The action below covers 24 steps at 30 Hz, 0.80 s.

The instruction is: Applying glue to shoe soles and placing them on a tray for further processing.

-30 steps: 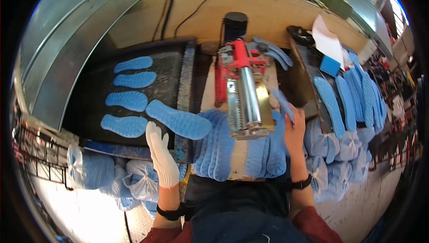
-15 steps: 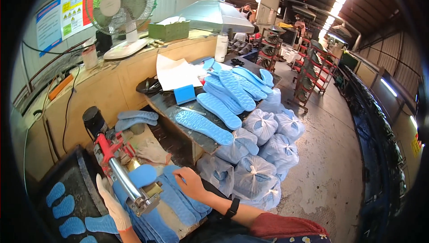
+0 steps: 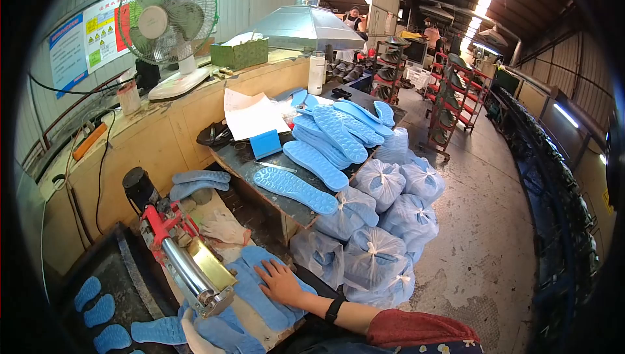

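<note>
My right hand (image 3: 281,282), bare with a dark wristband, lies with its fingers spread on a pile of blue insoles (image 3: 270,312). At the lower edge, my left hand (image 3: 190,333) wears a white glove and is partly cut off. It is beside a blue insole (image 3: 224,331) below the machine; its grip is hidden. Between and beyond my hands stands a bench machine (image 3: 185,266) with a red arm, a silver cylinder and a black motor. A gold-coloured roller (image 3: 211,264) shows beside the cylinder, with no insole over it.
Loose insoles (image 3: 99,310) lie in a dark tray at left. A crumpled glove (image 3: 223,227) rests behind the roller. Ahead, a dark table (image 3: 250,178) holds more insoles and papers. Tied plastic bags (image 3: 371,256) crowd the floor at right. A fan (image 3: 156,22) stands on the ledge.
My right hand has gone from a pinch near the roller to flat on the insole pile. My left hand has moved down and right. The insole across the roller is gone from there.
</note>
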{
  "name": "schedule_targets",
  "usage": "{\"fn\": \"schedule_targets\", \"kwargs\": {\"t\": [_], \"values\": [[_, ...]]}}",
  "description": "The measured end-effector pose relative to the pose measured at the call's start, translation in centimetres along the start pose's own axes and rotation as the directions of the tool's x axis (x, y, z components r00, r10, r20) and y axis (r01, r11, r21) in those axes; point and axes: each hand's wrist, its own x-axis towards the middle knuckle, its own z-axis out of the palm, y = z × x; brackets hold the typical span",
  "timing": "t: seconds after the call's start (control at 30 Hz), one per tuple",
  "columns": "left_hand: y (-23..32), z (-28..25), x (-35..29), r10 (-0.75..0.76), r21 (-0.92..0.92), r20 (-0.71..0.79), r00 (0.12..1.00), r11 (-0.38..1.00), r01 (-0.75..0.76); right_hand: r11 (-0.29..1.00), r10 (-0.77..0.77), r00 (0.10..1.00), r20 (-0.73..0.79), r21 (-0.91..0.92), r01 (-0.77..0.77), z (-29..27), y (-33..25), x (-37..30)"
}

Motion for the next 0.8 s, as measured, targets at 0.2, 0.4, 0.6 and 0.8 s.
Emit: {"fn": "schedule_targets", "kwargs": {"t": [0.2, 0.4, 0.6, 0.8], "values": [[-2.7, -2.0, 0.3, -0.27, -0.068, 0.132, 0.954, 0.957, 0.281, 1.0, 0.0, 1.0, -0.004, 0.021, 0.0, 0.3, 0.3, -0.1], [-3.9, -3.9, -2.8, -0.034, 0.32, 0.947, 0.319, 0.165, -0.933, 1.0, -0.002, 1.0, -0.009, 0.023, 0.002, -0.1, 0.2, -0.2], [-6.2, -4.9, -4.1, -0.209, 0.169, 0.96, 0.184, -0.088, -0.982, 1.0, 0.002, 1.0, -0.015, 0.027, -0.002, 0.0, 0.1, -0.2], [-6.2, -4.6, -4.1, -0.188, 0.153, 0.966, 0.18, -0.147, -0.977, 1.0, 0.001, 1.0, -0.019, 0.027, 0.0, 0.0, 0.0, -0.2]]}}
